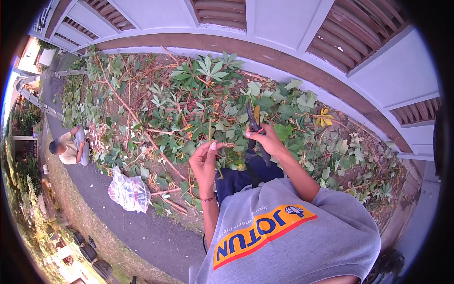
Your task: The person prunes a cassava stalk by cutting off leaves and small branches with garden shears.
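My left hand (204, 162) pinches a thin green stem (210, 127) between thumb and fingertips. The stem points up past the fingers, and a lower piece shows beneath the hand. To its right, my right hand (267, 142) is wrapped around a pair of pruning shears (256, 124) with dark handles. Their blades point upward, apart from the stem. Cut branches and green leaves (189, 113) cover the ground around and beyond both hands.
A pale wall with brown slatted vents (279, 23) curves behind the foliage. On the paved path lies a white plastic bag (129, 190). Farther left, another person (71, 146) sits low beside the cuttings, near a metal ladder (40, 102). A long branch (137, 120) crosses the pile.
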Demonstrator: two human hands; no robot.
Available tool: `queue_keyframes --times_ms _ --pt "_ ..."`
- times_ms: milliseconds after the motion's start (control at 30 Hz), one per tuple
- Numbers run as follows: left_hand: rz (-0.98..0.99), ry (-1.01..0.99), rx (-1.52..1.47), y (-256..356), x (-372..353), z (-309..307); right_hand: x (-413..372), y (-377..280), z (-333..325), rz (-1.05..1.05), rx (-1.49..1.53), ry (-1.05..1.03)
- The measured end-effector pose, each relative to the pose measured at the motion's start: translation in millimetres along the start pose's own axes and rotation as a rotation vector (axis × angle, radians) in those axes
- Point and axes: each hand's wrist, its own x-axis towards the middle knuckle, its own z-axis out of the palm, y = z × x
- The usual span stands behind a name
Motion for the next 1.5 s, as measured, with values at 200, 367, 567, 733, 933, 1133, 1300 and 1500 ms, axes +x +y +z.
queue_keyframes --times_ms 200,367,567,733,933,1133,1300,1500 --pt "0.299 0.367 -0.204 -15 18 -13 -28 -12 -5 0.057 -0.171 -0.236" --pt "0.186 0.446 -0.367 -20 20 -16 -40 -13 18 -0.083 -0.350 -0.396" --pt "0.204 0.441 -0.531 -19 10 -6 -43 -24 42 -0.077 -0.505 -0.479" --pt "0.184 0.322 -0.503 -10 -2 2 -36 -25 48 -0.124 -0.402 -0.388" --pt "0.240 0.259 -0.260 -15 -7 2 -28 -22 53 -0.137 -0.315 -0.378" --pt "0.159 0.267 -0.221 -4 -12 12 -30 -23 52 -0.141 -0.206 -0.303" --pt "0.227 0.258 -0.185 -2 -7 19 -38 -33 46 -0.077 -0.261 -0.198" --pt "0.188 0.306 -0.226 -10 -3 17 -28 -29 37 -0.022 -0.026 -0.084"
